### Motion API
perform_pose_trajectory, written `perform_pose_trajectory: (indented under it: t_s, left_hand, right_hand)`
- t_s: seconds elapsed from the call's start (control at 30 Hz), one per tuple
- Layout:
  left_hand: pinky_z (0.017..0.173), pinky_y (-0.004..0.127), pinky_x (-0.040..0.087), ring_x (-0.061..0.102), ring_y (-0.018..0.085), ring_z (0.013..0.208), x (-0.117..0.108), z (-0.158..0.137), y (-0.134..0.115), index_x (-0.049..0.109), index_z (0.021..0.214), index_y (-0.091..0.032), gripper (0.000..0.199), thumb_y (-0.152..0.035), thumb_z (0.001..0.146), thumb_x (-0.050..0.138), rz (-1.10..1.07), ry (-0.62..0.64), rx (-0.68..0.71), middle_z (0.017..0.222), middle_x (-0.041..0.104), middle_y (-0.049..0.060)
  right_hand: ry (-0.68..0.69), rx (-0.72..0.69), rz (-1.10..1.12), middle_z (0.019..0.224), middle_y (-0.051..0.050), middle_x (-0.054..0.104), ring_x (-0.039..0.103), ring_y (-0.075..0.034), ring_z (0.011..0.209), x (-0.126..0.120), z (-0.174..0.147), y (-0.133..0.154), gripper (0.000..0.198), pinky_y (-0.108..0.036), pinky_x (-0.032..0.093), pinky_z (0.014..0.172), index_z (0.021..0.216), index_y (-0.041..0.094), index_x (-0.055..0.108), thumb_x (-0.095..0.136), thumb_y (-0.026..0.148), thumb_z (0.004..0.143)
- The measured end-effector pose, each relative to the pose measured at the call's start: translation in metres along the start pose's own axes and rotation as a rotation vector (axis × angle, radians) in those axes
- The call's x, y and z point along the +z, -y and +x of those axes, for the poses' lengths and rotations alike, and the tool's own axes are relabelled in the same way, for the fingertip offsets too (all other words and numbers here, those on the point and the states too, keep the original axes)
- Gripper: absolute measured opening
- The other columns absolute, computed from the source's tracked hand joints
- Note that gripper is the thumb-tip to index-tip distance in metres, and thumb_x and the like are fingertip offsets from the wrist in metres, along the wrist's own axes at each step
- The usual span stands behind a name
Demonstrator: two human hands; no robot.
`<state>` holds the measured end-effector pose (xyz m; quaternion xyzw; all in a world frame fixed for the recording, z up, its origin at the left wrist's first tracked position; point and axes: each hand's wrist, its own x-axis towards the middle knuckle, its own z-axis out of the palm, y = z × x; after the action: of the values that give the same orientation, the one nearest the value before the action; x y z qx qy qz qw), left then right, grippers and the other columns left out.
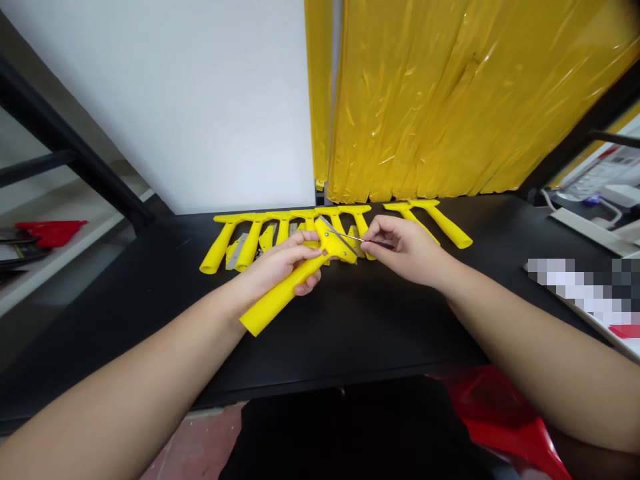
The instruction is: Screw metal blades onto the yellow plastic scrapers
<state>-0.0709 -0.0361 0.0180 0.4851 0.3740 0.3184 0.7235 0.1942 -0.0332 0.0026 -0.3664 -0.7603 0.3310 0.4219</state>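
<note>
My left hand [295, 263] is closed around a yellow scraper [280, 297], near where its handle meets the wide head. The handle points down toward me, and a metal blade edge and small screws show on the head. My right hand [403, 250] pinches a thin screwdriver [354, 237], its metal shaft pointing left with the tip at a screw on the scraper head. Most of the screwdriver's handle is hidden by my fingers. Behind my hands, several yellow scraper handles [215, 250] lie in a row, with loose metal-and-yellow blade pieces [237, 250] among them.
The black table [320, 347] carries everything. At its back stand a white panel [200, 100] and stacked yellow plastic-wrapped material [425, 100]. Two more yellow handles [453, 227] lie at the right. Black shelf posts [75, 140] flank the sides. A red bag [505, 413] hangs below the front edge.
</note>
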Motion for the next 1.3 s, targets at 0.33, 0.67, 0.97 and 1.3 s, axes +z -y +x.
perform_pose_trajectory:
  t_s: [0.33, 0.67, 0.97, 1.3]
  left_hand:
    - [0.035, 0.018, 0.037, 0.057, 0.013, 0.044, 0.001, 0.001, 0.001, 0.045, 0.114, -0.024, 0.043, -0.021, 0.082, 0.074, -0.045, -0.017, 0.016, 0.085, 0.071, 0.006]
    - [0.035, 0.02, 0.038, 0.053, 0.015, 0.038, 0.005, -0.002, 0.001, 0.042, 0.115, -0.027, 0.039, -0.027, 0.089, 0.07, 0.082, -0.04, 0.033, 0.063, 0.063, -0.002]
    - [0.039, 0.02, 0.041, 0.054, 0.016, 0.037, 0.01, -0.007, 0.001, 0.04, 0.121, -0.027, 0.041, -0.032, 0.092, 0.068, 0.158, -0.084, 0.045, 0.055, 0.062, -0.004]
    - [0.038, 0.019, 0.044, 0.056, 0.012, 0.037, 0.021, -0.016, -0.001, 0.04, 0.115, -0.028, 0.031, -0.026, 0.095, 0.065, 0.202, -0.123, 0.146, 0.065, 0.062, -0.009]
  right_hand:
    - [-0.032, -0.021, -0.181, 0.078, -0.003, 0.067, 0.062, -0.018, 0.071, -0.004, -0.002, 0.004, 0.017, -0.033, 0.049, 0.066, 0.082, 0.021, 0.064, 0.073, 0.029, 0.093]
    - [-0.053, 0.036, -0.175, 0.082, -0.006, 0.073, 0.065, -0.018, 0.074, -0.003, -0.004, 0.013, 0.021, -0.032, 0.051, 0.067, 0.084, 0.02, 0.068, 0.072, 0.037, 0.095]
    - [0.025, 0.102, -0.235, 0.07, -0.001, 0.063, 0.054, -0.016, 0.064, -0.006, -0.003, 0.012, 0.03, -0.03, 0.041, 0.061, 0.086, 0.021, 0.068, 0.06, 0.045, 0.105]
    - [0.058, 0.213, -0.017, 0.067, 0.007, 0.05, 0.042, -0.012, 0.057, -0.002, -0.005, 0.007, 0.028, -0.028, 0.036, 0.054, 0.09, 0.025, 0.048, 0.068, 0.043, 0.098]
